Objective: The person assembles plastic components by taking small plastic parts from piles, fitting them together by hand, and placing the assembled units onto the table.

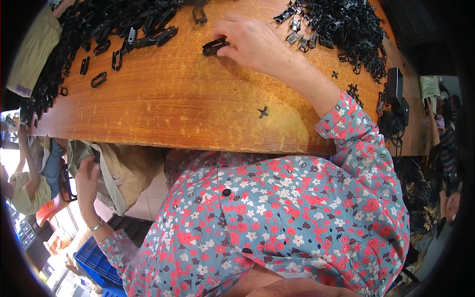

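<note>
Over the far middle of the table, my right hand (pixel 252 42) pinches a small black oblong plastic frame (pixel 214 47) between thumb and fingers. One similar loose black frame (pixel 199 15) lies just beyond it. My left hand (pixel 88 184) hangs below the table's edge at the left, its fingers apart and nothing visible in them. It is beside the open mouth of a tan sack (pixel 129 173); whether it touches the cloth I cannot tell. A small black cross-shaped piece (pixel 263 112) rests on the wood nearer my body.
Black frames form a large heap (pixel 106 22) at the far left, with several strays in front. Another pile of small black clips (pixel 346 29) covers the far right. A black box with cables (pixel 394 94) stands at the right edge. Blue crates (pixel 99 262) sit lower left; other people are on both sides.
</note>
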A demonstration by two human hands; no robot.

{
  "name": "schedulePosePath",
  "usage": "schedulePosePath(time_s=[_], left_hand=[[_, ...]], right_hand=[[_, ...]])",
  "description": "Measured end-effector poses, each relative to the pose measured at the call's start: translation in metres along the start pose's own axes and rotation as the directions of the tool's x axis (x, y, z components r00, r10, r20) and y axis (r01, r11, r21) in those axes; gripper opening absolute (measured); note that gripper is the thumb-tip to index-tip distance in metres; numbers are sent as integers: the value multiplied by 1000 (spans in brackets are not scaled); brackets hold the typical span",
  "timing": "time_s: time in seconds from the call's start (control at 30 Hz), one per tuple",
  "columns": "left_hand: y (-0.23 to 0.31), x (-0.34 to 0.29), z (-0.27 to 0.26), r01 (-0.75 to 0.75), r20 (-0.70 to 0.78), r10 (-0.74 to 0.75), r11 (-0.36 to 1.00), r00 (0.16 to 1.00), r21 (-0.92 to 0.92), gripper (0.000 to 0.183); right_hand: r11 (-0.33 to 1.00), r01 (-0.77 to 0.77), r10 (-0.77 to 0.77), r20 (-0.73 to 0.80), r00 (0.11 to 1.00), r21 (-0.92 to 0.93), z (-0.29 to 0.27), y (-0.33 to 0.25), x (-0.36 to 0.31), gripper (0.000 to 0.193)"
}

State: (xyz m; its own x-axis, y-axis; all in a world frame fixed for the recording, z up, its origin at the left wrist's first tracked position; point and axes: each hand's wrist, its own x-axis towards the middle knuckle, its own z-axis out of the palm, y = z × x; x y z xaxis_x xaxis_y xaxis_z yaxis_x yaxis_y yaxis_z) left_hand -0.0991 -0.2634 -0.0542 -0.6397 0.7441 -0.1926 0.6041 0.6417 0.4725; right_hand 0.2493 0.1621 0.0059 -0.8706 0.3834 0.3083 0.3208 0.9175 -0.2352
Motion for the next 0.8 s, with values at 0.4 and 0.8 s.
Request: schedulePosePath(time_s=[0.4, 0.8], left_hand=[[140, 28, -67, -287, -194, 286, 958, 938, 25, 21], [343, 110, 70, -586, 262, 722, 680, 640, -442, 25]], right_hand=[[998, -30, 32, 32, 999, -63, 6, 2, -3, 36], [970, -42, 61, -71, 996, 238, -14, -20, -36, 25]])
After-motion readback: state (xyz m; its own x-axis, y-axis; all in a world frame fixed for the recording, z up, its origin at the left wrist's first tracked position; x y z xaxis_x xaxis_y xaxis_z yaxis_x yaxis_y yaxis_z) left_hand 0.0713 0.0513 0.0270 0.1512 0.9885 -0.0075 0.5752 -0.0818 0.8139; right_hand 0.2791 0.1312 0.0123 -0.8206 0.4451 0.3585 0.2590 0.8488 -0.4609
